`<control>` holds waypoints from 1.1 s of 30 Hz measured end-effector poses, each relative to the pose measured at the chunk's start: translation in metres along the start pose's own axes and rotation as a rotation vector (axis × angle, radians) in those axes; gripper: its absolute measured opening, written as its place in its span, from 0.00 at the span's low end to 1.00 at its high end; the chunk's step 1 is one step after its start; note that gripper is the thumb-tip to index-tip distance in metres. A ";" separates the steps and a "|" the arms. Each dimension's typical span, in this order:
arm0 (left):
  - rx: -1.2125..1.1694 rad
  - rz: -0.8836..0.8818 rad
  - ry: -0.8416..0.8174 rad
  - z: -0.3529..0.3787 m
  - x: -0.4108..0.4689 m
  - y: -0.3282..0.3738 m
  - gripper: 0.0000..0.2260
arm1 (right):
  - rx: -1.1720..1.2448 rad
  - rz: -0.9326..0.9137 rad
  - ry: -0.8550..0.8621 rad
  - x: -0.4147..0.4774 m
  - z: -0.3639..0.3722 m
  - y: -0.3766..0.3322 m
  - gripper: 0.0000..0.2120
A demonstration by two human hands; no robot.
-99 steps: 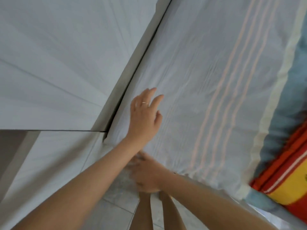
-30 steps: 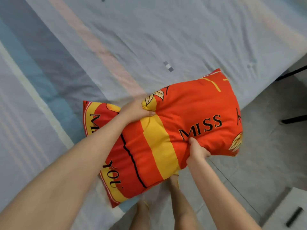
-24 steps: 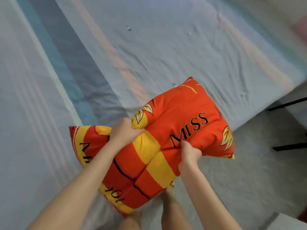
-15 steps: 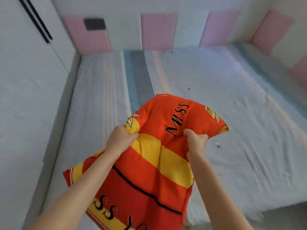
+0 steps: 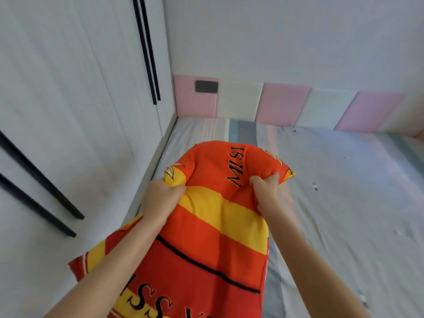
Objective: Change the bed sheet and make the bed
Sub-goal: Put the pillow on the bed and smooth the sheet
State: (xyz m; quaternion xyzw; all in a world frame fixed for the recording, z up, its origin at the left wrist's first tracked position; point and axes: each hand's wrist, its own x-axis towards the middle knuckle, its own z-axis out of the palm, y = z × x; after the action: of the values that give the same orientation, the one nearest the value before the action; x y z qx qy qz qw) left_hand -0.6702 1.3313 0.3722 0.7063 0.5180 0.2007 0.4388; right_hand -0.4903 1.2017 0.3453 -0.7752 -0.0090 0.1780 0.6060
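2 hands hold 1 pillow [image 5: 206,237] in the air over a spread bed sheet [image 5: 344,214]. At far left stands a white wardrobe [image 5: 68,122] with slim black handles [image 5: 144,49]. Your left hand [image 5: 161,198] has its fingers curled tight into a bunched fold on the left flank of the red, orange and yellow pillow. The pillow hangs above the near left part of the sheet, its far end pointing toward the head of the bed and its near end drooping toward you; whether that end touches anything is hidden. Your right hand [image 5: 266,191] pinches a 2nd fold of the cover near the far right corner, fingers closed round the cloth. Beneath and to the right, the striped sheet lies flat with only light creases, running up to the pink and cream padded wall panels [image 5: 284,104].

The step in hand looks like setting the pillow at the head. To do it well, lower it rather than toss it, so the sheet below does not ruck. Lay it square to the panels and close to them, then release both folds and pat the cover smooth where your fingers gathered it.
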 end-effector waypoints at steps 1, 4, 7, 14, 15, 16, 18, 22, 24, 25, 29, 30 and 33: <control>0.013 0.029 0.051 0.001 0.006 0.005 0.10 | -0.007 -0.031 -0.024 0.007 0.006 -0.009 0.26; -0.041 0.096 0.195 0.021 0.051 0.015 0.11 | -0.068 -0.170 -0.148 0.059 0.032 -0.031 0.27; -0.109 0.142 0.301 0.047 0.106 0.022 0.13 | -0.116 -0.354 -0.205 0.116 0.066 -0.062 0.22; 0.270 0.147 -0.135 0.095 0.266 0.024 0.37 | -0.880 -0.519 -0.255 0.252 0.138 -0.078 0.40; 0.496 0.053 -0.257 0.103 0.275 0.010 0.42 | -1.166 -0.556 -0.302 0.258 0.136 -0.066 0.40; 0.695 0.011 -0.356 0.112 0.277 -0.005 0.45 | -1.395 -0.619 -0.324 0.264 0.132 -0.050 0.40; 0.948 0.026 -0.560 0.135 0.256 -0.039 0.44 | -1.631 -0.691 -0.389 0.265 0.126 -0.008 0.38; 1.044 0.029 -0.926 0.168 0.194 -0.110 0.34 | -1.801 -0.619 -0.577 0.245 0.097 0.079 0.38; 1.077 -0.031 -1.015 0.183 0.171 -0.145 0.34 | -1.846 -0.518 -0.655 0.230 0.071 0.123 0.37; 1.061 -0.057 -1.027 0.191 0.163 -0.160 0.34 | -1.833 -0.461 -0.675 0.222 0.057 0.142 0.36; 0.972 -0.060 -1.067 0.225 0.126 -0.201 0.34 | -1.776 -0.223 -0.771 0.184 -0.005 0.218 0.36; 0.939 -0.046 -1.056 0.232 0.121 -0.207 0.33 | -1.752 -0.172 -0.791 0.180 -0.016 0.231 0.36; 0.876 0.022 -1.011 0.270 0.083 -0.240 0.36 | -1.592 0.044 -0.777 0.162 -0.056 0.285 0.34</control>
State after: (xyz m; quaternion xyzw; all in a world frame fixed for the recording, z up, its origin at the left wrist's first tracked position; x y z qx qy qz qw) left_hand -0.5721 1.3141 0.0153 0.8317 0.2750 -0.3794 0.2978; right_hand -0.3803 1.1112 0.0446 -0.8517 -0.3204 0.3814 -0.1627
